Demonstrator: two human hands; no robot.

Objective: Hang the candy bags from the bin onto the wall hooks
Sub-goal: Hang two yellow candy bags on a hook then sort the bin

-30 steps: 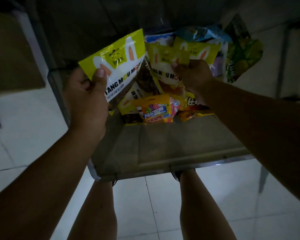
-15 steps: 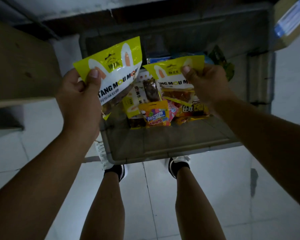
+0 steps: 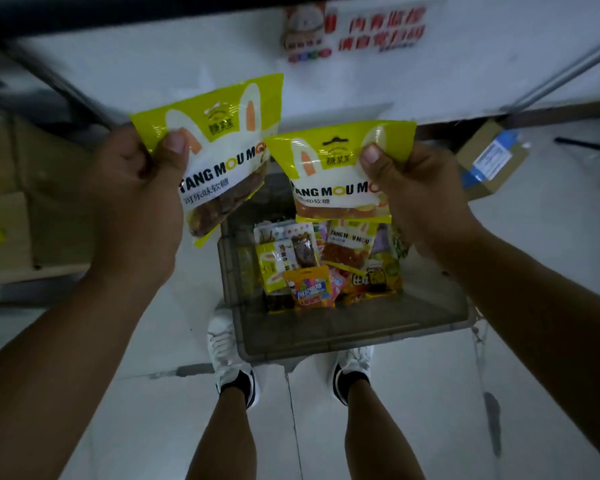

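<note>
While your left hand [image 3: 132, 202] pinches the first bag [image 3: 222, 150] at ten o'clock and your right hand [image 3: 426, 199] pinches the second bag [image 3: 336, 174] at one, tops face up, likely for hooking.

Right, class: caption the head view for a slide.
Left hand holds one yellow candy bag, right hand a second bag, above the bin.

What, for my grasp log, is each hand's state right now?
Left hand: pinches the dark-candy bag.
Right hand: pinches the orange-candy bag.
</note>
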